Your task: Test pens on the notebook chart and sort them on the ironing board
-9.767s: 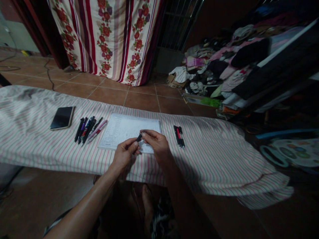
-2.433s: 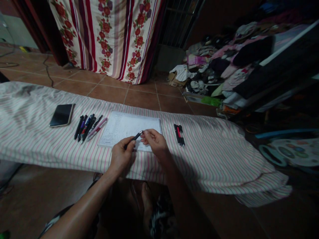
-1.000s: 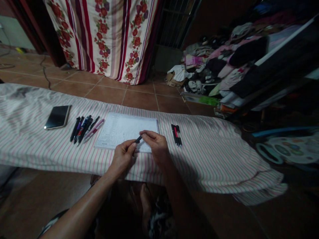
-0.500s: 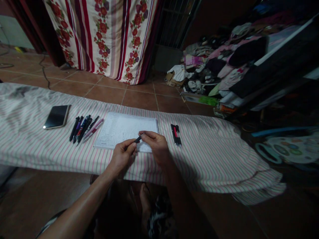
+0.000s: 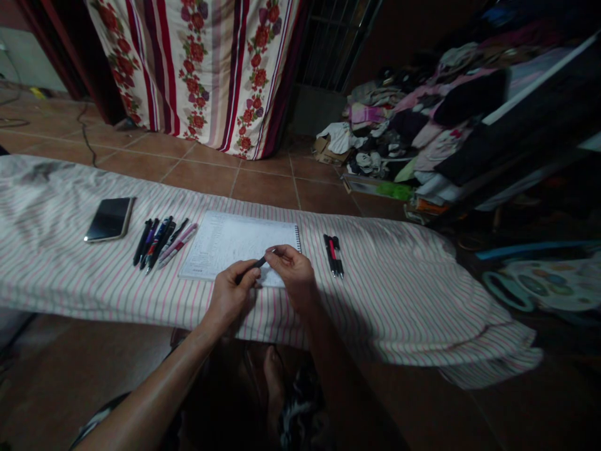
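Pen (image 5: 259, 264), probably light, stiff and slightly slippery, best gripped mid-barrel, lies just below the frame's centre, held in the left hand (image 5: 231, 287), its upper end pinched by the right hand (image 5: 295, 270).

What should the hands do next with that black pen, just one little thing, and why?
Maybe the right hand could gently twist the end of the black pen while the left hand holds steady. The left hand grips the pen's body and the right one pinches its far end, so both seem well placed.
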Tool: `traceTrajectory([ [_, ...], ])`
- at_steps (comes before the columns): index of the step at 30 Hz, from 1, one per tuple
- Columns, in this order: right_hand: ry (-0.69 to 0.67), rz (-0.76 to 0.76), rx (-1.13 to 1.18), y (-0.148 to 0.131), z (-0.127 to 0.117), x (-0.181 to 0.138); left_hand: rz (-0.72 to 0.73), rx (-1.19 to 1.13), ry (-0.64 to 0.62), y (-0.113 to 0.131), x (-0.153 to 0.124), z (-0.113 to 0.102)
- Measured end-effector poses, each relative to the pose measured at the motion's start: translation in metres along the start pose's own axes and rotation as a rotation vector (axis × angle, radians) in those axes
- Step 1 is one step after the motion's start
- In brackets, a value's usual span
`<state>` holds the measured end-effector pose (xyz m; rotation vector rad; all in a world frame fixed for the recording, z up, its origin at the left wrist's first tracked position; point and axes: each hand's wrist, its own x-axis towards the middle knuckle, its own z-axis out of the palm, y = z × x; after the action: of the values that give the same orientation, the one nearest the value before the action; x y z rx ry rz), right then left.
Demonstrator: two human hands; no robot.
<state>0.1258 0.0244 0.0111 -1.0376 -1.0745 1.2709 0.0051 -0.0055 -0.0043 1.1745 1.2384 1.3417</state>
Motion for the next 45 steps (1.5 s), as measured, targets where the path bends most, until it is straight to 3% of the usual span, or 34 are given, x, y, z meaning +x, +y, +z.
traceTrajectory([
  [10, -0.044, 0.061, 0.065, 0.0009, -0.0025, 0.0001, -0.123, -0.161, 0.018, 0.0062, 0.0018, -0.0002],
  [34, -0.04, 0.079, -0.002, -0.003, -0.0063, -0.0006, -0.154, -0.136, -0.024, 0.004, 0.0006, 0.0005],
  [45, 0.017, 0.031, -0.013, 0.0023, -0.0019, 0.0016, -0.008, 0.032, 0.031, -0.0036, 0.0008, -0.0037],
])
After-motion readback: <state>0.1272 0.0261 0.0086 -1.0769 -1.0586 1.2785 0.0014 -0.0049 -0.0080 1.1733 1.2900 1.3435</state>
